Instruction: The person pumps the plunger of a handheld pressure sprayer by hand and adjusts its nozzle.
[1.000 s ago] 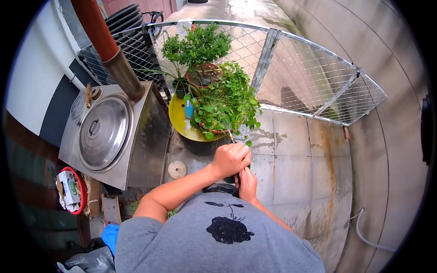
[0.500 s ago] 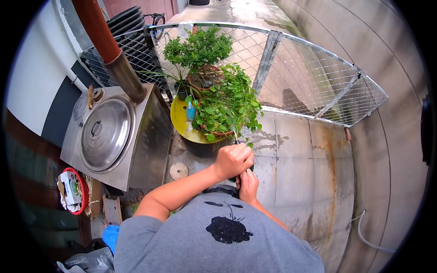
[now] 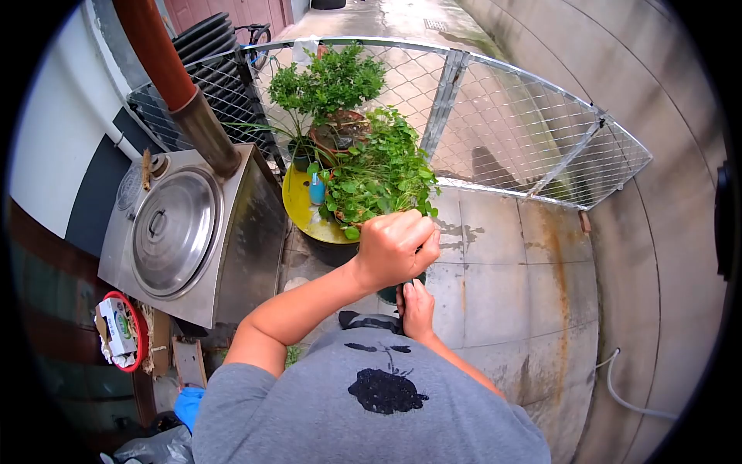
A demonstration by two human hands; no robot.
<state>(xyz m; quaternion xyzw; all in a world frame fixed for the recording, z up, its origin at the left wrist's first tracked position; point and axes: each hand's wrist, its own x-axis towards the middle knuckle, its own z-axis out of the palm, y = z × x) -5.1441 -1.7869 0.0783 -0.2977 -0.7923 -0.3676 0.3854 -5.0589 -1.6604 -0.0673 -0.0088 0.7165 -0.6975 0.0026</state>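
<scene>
My left hand (image 3: 396, 246) is a closed fist in front of the potted leafy plant (image 3: 386, 166); what it grips is hidden beneath the fingers. Lower down, close to my body, my right hand (image 3: 418, 311) is closed around a narrow black part. Beside it shows a dark green object (image 3: 391, 293), mostly covered by my arm and hands, so its kind is unclear. The leafy plant spreads over a yellow round top (image 3: 303, 209), where a light blue item (image 3: 317, 189) stands next to the leaves. Behind it is a bushy potted shrub (image 3: 332, 85).
At left stands a metal stove (image 3: 239, 255) with a round lidded pot (image 3: 176, 232) and a rusty flue pipe (image 3: 158, 54). A wire mesh fence (image 3: 510, 116) crosses ahead. A red basket (image 3: 142, 332) sits lower left; a pale hose (image 3: 618, 394) lies by the right wall.
My left hand has risen away from my right hand, opening a gap between them and covering part of the leafy plant's lower edge. My right hand stays near my body. The view has shifted slightly.
</scene>
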